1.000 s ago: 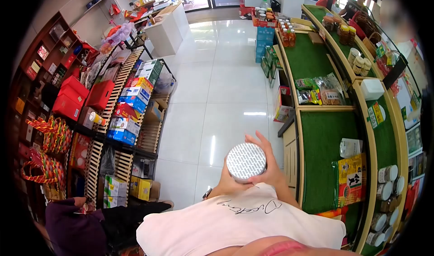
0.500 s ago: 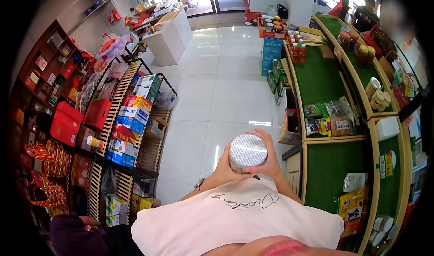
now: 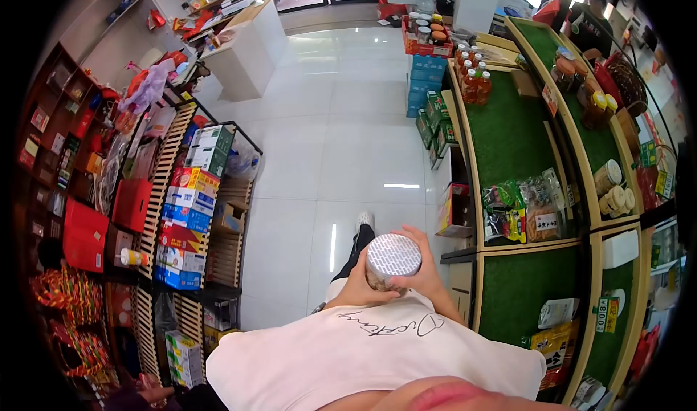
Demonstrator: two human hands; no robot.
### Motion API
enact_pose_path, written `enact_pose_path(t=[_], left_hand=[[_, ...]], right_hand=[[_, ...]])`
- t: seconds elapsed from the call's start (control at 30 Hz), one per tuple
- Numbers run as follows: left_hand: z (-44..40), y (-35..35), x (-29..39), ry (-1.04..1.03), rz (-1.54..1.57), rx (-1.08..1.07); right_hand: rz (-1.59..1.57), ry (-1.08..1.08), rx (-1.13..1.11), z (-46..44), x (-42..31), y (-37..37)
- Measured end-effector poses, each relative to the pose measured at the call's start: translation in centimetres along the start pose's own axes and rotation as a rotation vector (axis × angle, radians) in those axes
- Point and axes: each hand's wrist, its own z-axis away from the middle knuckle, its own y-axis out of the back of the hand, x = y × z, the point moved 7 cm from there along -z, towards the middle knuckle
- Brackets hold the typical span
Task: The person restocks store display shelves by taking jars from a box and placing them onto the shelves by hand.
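A round jar (image 3: 393, 253) with a silvery, patterned lid is held close in front of my chest. Below the lid, a see-through side shows pale brownish contents that I cannot make out. My left hand (image 3: 359, 283) wraps round its left side. From the right, my right hand (image 3: 430, 267) closes on the same jar, fingers over the far side and thumb at the near side. The lid faces up toward me.
Green-lined shelves (image 3: 526, 139) on the right carry snack bags (image 3: 541, 211) and bottles (image 3: 475, 84). Slatted racks (image 3: 161, 215) with stacked boxes (image 3: 187, 226) stand left. Tiled floor (image 3: 323, 142) runs between them toward a counter (image 3: 243, 55). Another person (image 3: 592, 26) is at the far right.
The view has shifted, and my left leg and white shoe now show on the floor. The jar sits slightly lower in view, still in both hands.
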Motion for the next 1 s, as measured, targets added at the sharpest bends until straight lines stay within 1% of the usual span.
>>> enact_pose_path(t=[0.13,0.2,0.33,0.4,0.57,0.63,0.73,0.83,0.9,1.0], left_hand=[[-6.8,3.3,0.4,0.003,-0.052,-0.073],[-10.5,5.4,1.2,-0.020,-0.075,-0.065],[-18.2,8.5,4.7,-0.101,-0.107,-0.097],[-21.8,9.9,6.3,-0.100,-0.066,-0.094],[-29.8,14.4,8.4,-0.133,-0.016,-0.104],[-32.3,16.3,8.1,-0.144,-0.044,-0.127],[-35.0,17.3,8.3,-0.068,-0.021,-0.177],[-37.1,18.1,7.3,-0.062,0.008,-0.174],[-38.6,18.3,7.2,-0.022,0.020,-0.183],[-41.4,18.8,7.0,0.014,0.040,-0.180]], right_hand=[[0.061,0.021,0.045,-6.4,0.4,1.6],[0.053,0.012,0.086,-10.1,0.4,2.3],[0.179,0.046,0.093,-18.7,-1.3,3.8],[0.165,0.021,0.069,-22.8,-2.0,4.0],[0.194,0.080,0.060,-32.2,-1.4,4.7],[0.203,0.071,0.083,-34.5,-1.0,5.0],[0.166,0.039,0.130,-36.9,-0.4,5.7],[0.105,0.010,0.163,-38.6,0.8,6.4],[0.059,-0.019,0.180,-39.8,1.7,7.2],[0.065,-0.064,0.193,-42.1,2.7,8.6]])
